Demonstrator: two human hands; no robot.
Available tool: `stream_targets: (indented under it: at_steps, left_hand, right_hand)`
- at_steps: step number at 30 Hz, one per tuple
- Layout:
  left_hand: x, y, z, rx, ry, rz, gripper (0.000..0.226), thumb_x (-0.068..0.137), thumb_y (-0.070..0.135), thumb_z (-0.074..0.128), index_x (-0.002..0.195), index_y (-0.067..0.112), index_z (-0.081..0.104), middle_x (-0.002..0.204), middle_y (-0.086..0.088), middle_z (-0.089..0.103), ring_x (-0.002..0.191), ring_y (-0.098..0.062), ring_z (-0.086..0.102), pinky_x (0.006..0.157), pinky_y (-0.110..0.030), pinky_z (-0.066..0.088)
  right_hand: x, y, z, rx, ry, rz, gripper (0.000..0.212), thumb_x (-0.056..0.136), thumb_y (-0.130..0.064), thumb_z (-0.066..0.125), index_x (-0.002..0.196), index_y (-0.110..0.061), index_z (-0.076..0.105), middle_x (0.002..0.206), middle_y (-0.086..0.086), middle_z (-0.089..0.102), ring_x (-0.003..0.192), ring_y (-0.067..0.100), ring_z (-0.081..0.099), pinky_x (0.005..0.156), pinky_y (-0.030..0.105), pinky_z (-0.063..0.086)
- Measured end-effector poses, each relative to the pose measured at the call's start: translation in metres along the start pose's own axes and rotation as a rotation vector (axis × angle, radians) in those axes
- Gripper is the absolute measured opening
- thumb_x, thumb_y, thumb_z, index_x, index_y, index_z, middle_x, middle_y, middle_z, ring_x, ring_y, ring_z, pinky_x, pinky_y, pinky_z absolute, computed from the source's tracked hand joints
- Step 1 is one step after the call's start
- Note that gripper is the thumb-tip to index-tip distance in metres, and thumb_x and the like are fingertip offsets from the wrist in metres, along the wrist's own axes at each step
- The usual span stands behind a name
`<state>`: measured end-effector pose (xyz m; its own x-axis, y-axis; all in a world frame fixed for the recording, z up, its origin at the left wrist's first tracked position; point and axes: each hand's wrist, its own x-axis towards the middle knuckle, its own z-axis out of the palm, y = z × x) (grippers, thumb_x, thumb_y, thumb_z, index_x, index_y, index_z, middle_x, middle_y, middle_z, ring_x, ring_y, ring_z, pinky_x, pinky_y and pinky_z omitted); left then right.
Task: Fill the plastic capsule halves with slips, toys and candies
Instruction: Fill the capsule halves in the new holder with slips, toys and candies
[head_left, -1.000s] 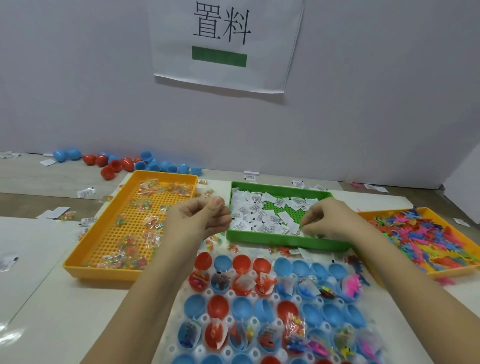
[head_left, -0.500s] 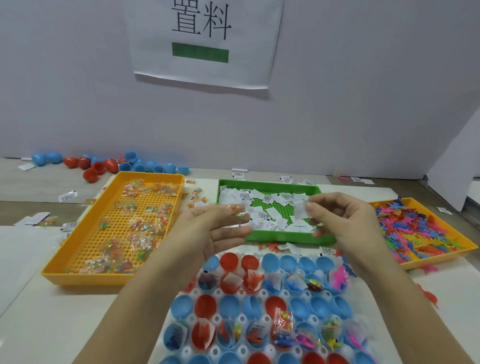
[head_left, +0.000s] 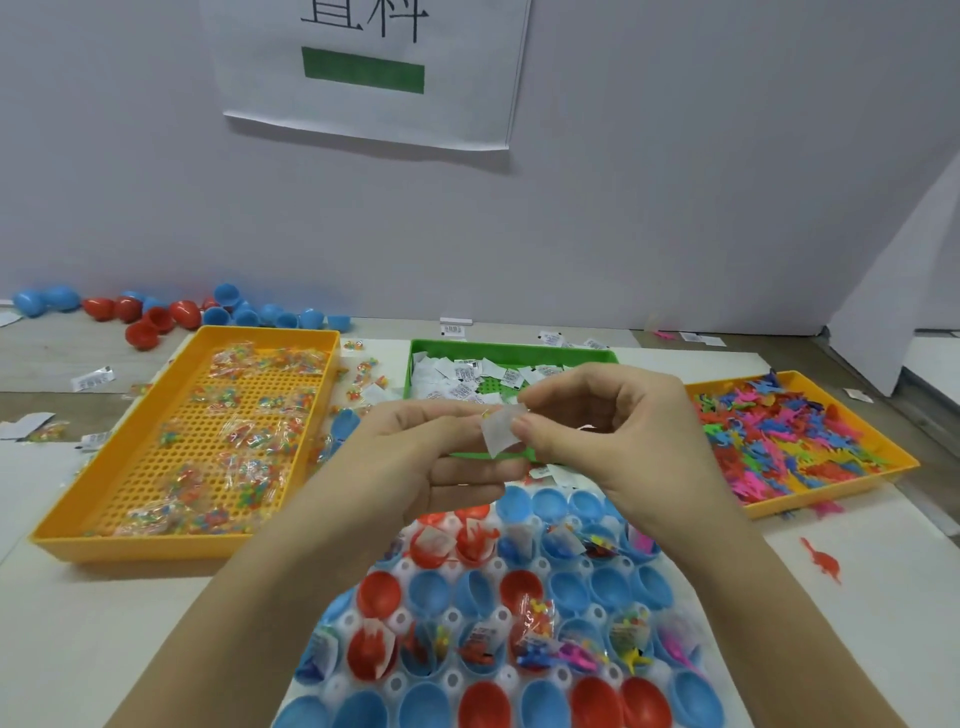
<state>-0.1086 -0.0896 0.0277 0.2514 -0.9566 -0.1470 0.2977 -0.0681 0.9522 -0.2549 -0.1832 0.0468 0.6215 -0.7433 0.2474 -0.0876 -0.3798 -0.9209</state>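
**Slip held over capsule halves**

R hand (head_left: 623, 441) pinches white slip (head_left: 498, 435) betw. thumb and forefinger, mid-worktop, above the far rows of capsule halves (head_left: 431, 592). L hand (head_left: 415, 457): fingers nearly straight, tips at slip's left edge; grip cannot tell. Green tray (head_left: 519, 350) of slips behind hands. Candy tray (head_left: 156, 551) toward left edge, toy tray (head_left: 831, 500) toward right edge.

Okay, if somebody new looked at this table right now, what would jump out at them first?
Mid-frame, the right hand pinches a white slip at the fingertips of the left hand. Below sits a white rack of red and blue capsule halves, some already filled. Behind: a candy tray left, a green slip tray centre, a toy tray right.
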Motion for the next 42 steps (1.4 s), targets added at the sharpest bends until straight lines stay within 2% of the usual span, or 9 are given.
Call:
stream_targets:
  at_steps: [8, 13, 17, 23, 27, 31, 34, 38, 42]
  left_hand:
    - [-0.004, 0.0, 0.016, -0.213, 0.011, 0.072, 0.031, 0.079, 0.021, 0.06, 0.105, 0.012, 0.076, 0.104, -0.015, 0.075, 0.093, -0.026, 0.074, 0.071, -0.027, 0.061]
    - [-0.003, 0.002, 0.024, -0.282, 0.046, 0.059, 0.019, 0.071, 0.028, 0.074, 0.084, 0.016, 0.081, 0.092, -0.014, 0.077, 0.082, -0.025, 0.076, 0.061, -0.026, 0.06]
    - [-0.009, 0.0, 0.026, -0.227, 0.043, 0.127, 0.033, 0.07, 0.027, 0.07, 0.097, 0.011, 0.077, 0.101, -0.014, 0.076, 0.088, -0.024, 0.075, 0.065, -0.024, 0.06]
    - [-0.006, -0.006, 0.025, -0.212, 0.12, 0.164, 0.024, 0.072, 0.019, 0.064, 0.089, 0.009, 0.078, 0.094, -0.016, 0.076, 0.082, -0.026, 0.075, 0.062, -0.025, 0.061]
    - [-0.002, -0.007, 0.018, -0.231, 0.173, 0.198, 0.022, 0.072, 0.019, 0.064, 0.085, 0.012, 0.08, 0.096, -0.016, 0.076, 0.086, -0.029, 0.075, 0.059, -0.026, 0.059]
    - [0.002, -0.007, 0.013, -0.2, 0.231, 0.302, 0.017, 0.069, 0.025, 0.069, 0.079, 0.018, 0.082, 0.096, -0.01, 0.077, 0.078, -0.025, 0.076, 0.06, -0.028, 0.06]
    - [0.003, -0.009, 0.012, -0.184, 0.284, 0.351, 0.017, 0.063, 0.029, 0.071, 0.075, 0.022, 0.081, 0.09, -0.003, 0.078, 0.067, -0.02, 0.074, 0.059, -0.027, 0.059]
    - [0.002, -0.012, 0.012, -0.139, 0.318, 0.383, 0.031, 0.051, 0.042, 0.086, 0.075, 0.023, 0.081, 0.073, -0.002, 0.075, 0.065, -0.021, 0.074, 0.059, -0.027, 0.059]
    - [0.001, -0.012, 0.011, -0.099, 0.338, 0.352, 0.069, 0.023, 0.059, 0.094, 0.08, 0.024, 0.081, 0.074, -0.004, 0.074, 0.065, -0.02, 0.074, 0.06, -0.026, 0.059]
  right_hand:
    - [-0.003, -0.002, 0.009, 0.276, 0.104, 0.035, 0.009, 0.073, -0.013, 0.079, 0.074, -0.017, 0.071, 0.067, -0.004, 0.071, 0.057, 0.003, 0.064, 0.052, 0.013, 0.047]
    - [-0.005, 0.0, 0.01, 0.256, 0.171, 0.01, 0.01, 0.077, -0.012, 0.077, 0.075, -0.018, 0.069, 0.066, -0.004, 0.069, 0.058, 0.005, 0.063, 0.053, 0.015, 0.047]
    - [-0.007, 0.001, 0.011, 0.2, 0.175, -0.019, 0.011, 0.077, -0.017, 0.078, 0.075, -0.021, 0.068, 0.067, -0.006, 0.069, 0.06, 0.003, 0.062, 0.055, 0.013, 0.047]
    - [-0.006, -0.001, 0.009, 0.154, 0.113, -0.023, 0.01, 0.08, -0.024, 0.075, 0.082, -0.024, 0.065, 0.068, -0.009, 0.067, 0.056, -0.001, 0.058, 0.051, 0.012, 0.045]
    - [0.011, 0.004, -0.04, 0.137, 0.283, -0.013, 0.013, 0.081, -0.032, 0.069, 0.092, -0.027, 0.064, 0.069, -0.006, 0.066, 0.051, 0.005, 0.055, 0.048, 0.02, 0.047]
    - [0.022, 0.037, -0.116, -0.324, 0.489, 0.082, 0.008, 0.089, -0.023, 0.063, 0.084, -0.029, 0.065, 0.081, -0.003, 0.067, 0.063, 0.006, 0.061, 0.059, 0.028, 0.052]
    - [0.019, 0.076, -0.157, -0.841, 0.329, 0.398, 0.014, 0.088, -0.026, 0.064, 0.1, -0.027, 0.068, 0.106, 0.0, 0.068, 0.091, 0.015, 0.061, 0.077, 0.03, 0.047]
    - [0.017, 0.105, -0.163, -0.889, -0.032, 0.625, 0.042, 0.083, -0.035, 0.072, 0.123, -0.029, 0.061, 0.127, -0.001, 0.058, 0.109, 0.017, 0.056, 0.087, 0.033, 0.047]
    - [0.024, 0.111, -0.152, -0.886, 0.068, 0.515, 0.013, 0.082, -0.026, 0.074, 0.093, -0.03, 0.069, 0.11, -0.002, 0.064, 0.093, 0.012, 0.057, 0.077, 0.03, 0.047]
